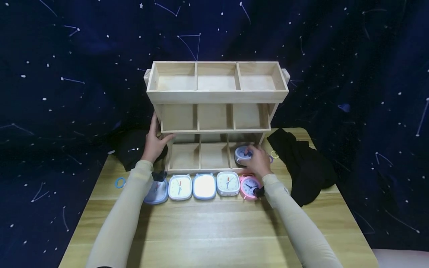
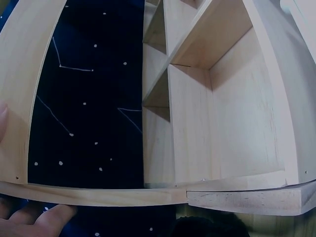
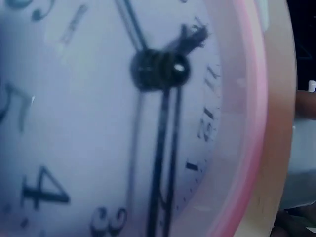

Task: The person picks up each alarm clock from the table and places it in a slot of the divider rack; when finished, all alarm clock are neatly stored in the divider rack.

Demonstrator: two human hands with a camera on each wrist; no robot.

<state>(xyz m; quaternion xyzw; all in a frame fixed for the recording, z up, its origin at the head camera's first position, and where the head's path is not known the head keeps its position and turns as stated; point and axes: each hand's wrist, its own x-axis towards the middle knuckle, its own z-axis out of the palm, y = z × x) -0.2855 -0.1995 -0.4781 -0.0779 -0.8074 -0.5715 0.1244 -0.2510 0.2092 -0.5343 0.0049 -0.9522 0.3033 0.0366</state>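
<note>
A three-tier wooden rack (image 1: 218, 97) with divided compartments stands at the back of the table. At its left side, my left hand (image 1: 153, 147) holds the side panel, thumb toward the front and fingers along the outside. My right hand (image 1: 257, 160) grips a pale purple alarm clock (image 1: 241, 152) in the bottom tier's right compartment; the fingers partly cover its dial. In front of the rack, a pink alarm clock (image 1: 248, 186) sits beneath my right wrist, and its dial (image 3: 89, 118) fills much of the right wrist view.
Left of the pink clock, a row holds a white clock (image 1: 228, 182), a blue one with glare (image 1: 204, 186), another white clock (image 1: 180, 187) and a blue clock (image 1: 156, 192). Black cloth (image 1: 308, 167) lies at right, a black item (image 1: 129, 147) at left. A blue ring (image 1: 116, 182) lies near the left edge.
</note>
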